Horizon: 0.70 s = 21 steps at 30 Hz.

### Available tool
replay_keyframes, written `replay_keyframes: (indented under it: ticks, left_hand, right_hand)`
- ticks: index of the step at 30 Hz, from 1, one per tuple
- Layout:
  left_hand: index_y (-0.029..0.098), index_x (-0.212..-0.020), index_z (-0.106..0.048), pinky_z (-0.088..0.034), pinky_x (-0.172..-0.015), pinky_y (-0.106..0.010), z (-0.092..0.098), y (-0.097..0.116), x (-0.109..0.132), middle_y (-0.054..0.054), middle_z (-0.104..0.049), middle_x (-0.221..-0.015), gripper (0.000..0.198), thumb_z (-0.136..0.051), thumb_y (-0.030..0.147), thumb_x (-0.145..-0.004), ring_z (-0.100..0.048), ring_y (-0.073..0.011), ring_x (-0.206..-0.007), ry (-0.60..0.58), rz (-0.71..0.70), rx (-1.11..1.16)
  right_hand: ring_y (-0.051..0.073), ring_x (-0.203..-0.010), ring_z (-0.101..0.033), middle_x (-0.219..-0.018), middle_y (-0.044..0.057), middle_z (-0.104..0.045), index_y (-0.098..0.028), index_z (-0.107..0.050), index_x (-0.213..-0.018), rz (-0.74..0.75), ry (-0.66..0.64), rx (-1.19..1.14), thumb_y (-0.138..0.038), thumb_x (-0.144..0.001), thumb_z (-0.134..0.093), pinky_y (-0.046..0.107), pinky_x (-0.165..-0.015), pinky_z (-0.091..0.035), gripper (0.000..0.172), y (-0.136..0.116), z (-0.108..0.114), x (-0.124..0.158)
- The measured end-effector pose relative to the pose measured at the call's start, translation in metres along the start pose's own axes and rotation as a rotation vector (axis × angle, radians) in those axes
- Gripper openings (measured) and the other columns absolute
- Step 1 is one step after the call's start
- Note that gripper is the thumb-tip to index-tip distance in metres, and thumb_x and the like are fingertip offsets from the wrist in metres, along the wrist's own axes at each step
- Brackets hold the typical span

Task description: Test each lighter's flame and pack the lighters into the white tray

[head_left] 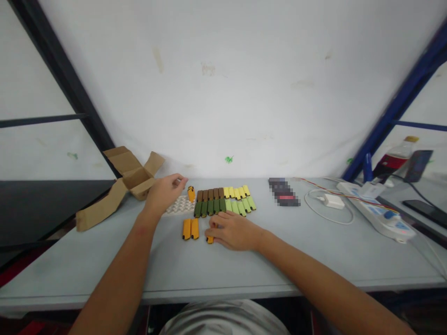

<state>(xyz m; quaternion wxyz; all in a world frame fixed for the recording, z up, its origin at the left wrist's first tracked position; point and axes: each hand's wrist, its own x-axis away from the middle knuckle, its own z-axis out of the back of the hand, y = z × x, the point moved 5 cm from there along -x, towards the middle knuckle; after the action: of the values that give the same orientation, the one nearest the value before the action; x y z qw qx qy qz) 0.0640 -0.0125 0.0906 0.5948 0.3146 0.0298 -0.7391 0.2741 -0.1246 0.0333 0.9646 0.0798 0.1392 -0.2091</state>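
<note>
My left hand [168, 190] is raised above a white bumpy tray [176, 206], fingers curled and pressed together; anything inside them is hidden. Just right of its fingertips, a small orange block [191, 193] with a dark end is at the tray's edge, apart from the fingers. On the table, my right hand [232, 231] has its thumb and fingers closed on another orange block [210, 240], mostly covered. Left of that hand, two orange blocks [190, 228] lie side by side. Behind it are rows of brown blocks [210, 194], dark green blocks [210, 207], yellow blocks [236, 192] and light green blocks [240, 206].
An opened cardboard box [134, 179] stands at the left rear. Toward the right are a pixelated dark item [284, 191], a white charger [333, 201] with its cable, and a power strip [377, 216]. A bottle [396, 158] and phone [428, 211] sit at far right.
</note>
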Motion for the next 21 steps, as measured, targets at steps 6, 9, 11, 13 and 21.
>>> replay_keyframes:
  ticks: [6,9,11,13,21]
  left_hand:
    - [0.020,-0.079,-0.068,-0.044,-0.059,-0.026,0.007,0.001,0.001,-0.002,-0.073,-0.069,0.038,-0.049,0.051,-0.088,-0.066,-0.0184,-0.064,0.067,-0.001,0.117]
    - [0.019,-0.077,-0.067,-0.045,-0.058,-0.025,0.010,0.000,0.001,-0.002,-0.071,-0.066,0.037,-0.050,0.051,-0.088,-0.064,-0.0165,-0.058,0.119,0.028,0.209]
    - [0.019,-0.077,-0.067,-0.045,-0.056,-0.024,0.010,0.000,0.002,-0.001,-0.070,-0.065,0.037,-0.050,0.050,-0.087,-0.062,-0.0153,-0.055,0.144,0.036,0.250]
    - [0.019,-0.077,-0.067,-0.045,-0.055,-0.024,0.009,0.001,0.002,-0.001,-0.069,-0.063,0.036,-0.051,0.050,-0.087,-0.061,-0.0147,-0.054,0.142,0.027,0.267]
    - [0.019,-0.076,-0.067,-0.046,-0.058,-0.024,-0.002,0.008,0.002,-0.001,-0.071,-0.066,0.037,-0.050,0.050,-0.086,-0.065,-0.0168,-0.060,0.046,-0.034,0.234]
  right_hand:
    - [0.021,-0.087,-0.055,-0.095,0.009,-0.063,-0.016,-0.057,-0.101,-0.160,0.033,-0.185,-0.036,-0.098,-0.049,0.032,-0.079,-0.043,0.022,0.012,0.005,0.017]
    - [0.015,-0.065,-0.049,-0.077,0.000,-0.057,-0.020,-0.051,-0.107,-0.420,0.200,-0.500,-0.033,-0.098,-0.048,0.026,-0.064,-0.039,0.016,0.038,0.020,0.036]
    - [0.013,-0.064,-0.046,-0.076,-0.002,-0.053,-0.020,-0.051,-0.107,-0.555,0.473,-0.642,-0.033,-0.098,-0.046,0.025,-0.063,-0.037,0.017,0.059,0.037,0.051]
    - [0.013,-0.066,-0.044,-0.076,-0.001,-0.049,-0.020,-0.054,-0.102,-0.658,0.718,-0.748,-0.038,-0.097,-0.043,0.026,-0.063,-0.035,0.022,0.080,0.048,0.065]
    - [0.010,-0.051,-0.029,-0.058,-0.004,-0.032,-0.021,-0.042,-0.064,-0.815,0.973,-1.201,-0.050,-0.087,-0.044,0.025,-0.049,-0.021,0.038,0.122,0.040,0.085]
